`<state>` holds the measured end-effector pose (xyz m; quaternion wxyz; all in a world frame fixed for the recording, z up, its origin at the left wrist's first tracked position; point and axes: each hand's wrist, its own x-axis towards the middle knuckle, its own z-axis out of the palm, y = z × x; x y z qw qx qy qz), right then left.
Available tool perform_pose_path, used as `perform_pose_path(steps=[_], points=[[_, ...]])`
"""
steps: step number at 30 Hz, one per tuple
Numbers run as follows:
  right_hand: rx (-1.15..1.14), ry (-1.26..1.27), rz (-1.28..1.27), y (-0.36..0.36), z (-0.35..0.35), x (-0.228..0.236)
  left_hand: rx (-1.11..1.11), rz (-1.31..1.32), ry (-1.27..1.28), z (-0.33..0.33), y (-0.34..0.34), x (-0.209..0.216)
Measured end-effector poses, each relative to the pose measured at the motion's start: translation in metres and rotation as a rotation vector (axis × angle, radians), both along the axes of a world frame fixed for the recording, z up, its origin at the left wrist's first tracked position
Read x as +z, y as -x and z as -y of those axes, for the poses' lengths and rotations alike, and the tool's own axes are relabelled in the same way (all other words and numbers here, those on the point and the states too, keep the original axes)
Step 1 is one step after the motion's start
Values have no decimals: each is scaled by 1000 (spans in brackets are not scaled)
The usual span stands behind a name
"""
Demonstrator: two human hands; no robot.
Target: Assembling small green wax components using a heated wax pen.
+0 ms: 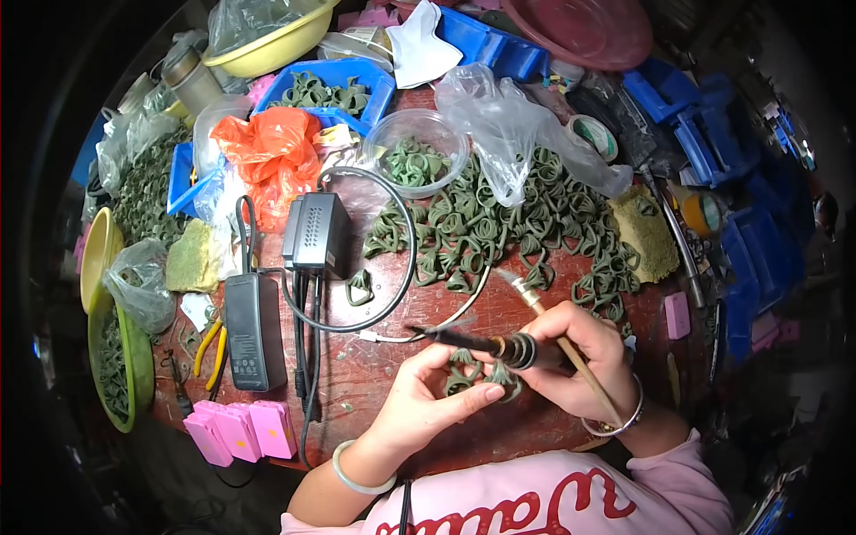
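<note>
My left hand (pixel 417 397) is closed, with dark green ring-shaped pieces (pixel 460 378) pinched between thumb and fingers; they look like wax rings. My right hand (pixel 580 357) is closed around a black soldering iron (pixel 471 341), whose thin tip points left above the pinched rings. A brush (pixel 532 299) with a wooden handle is also in the right hand, lying across the fingers with its bristles up and to the left. Beyond my hands spreads a heap of similar green rings (pixel 481 223), and a single ring (pixel 359 288) stands apart near the cable.
A black power adapter (pixel 253 330) and a black box (pixel 316 236) with looping cables stand left of my hands. Yellow-handled pliers (pixel 210 355) and pink blocks (pixel 239 432) lie further left. A clear tub (pixel 417 156), blue bins (pixel 332 89) and plastic bags (pixel 499 125) crowd the back.
</note>
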<state>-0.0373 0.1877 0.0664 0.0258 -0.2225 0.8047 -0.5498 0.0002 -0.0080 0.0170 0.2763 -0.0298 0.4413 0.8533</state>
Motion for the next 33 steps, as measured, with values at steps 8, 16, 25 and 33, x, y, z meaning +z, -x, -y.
perform_pose_path(steps=[8,16,25,33], points=[[-260,-133,-65,-22,-25,-14,158,-98,80,-2,2,-3],[-330,-176,6,-36,-27,-13,124,39,-55,-1,1,1],[-245,64,149,-35,-4,-17,101,-114,72,-2,1,2],[-214,-21,36,-28,2,-17,137,-270,133,-1,-2,3]])
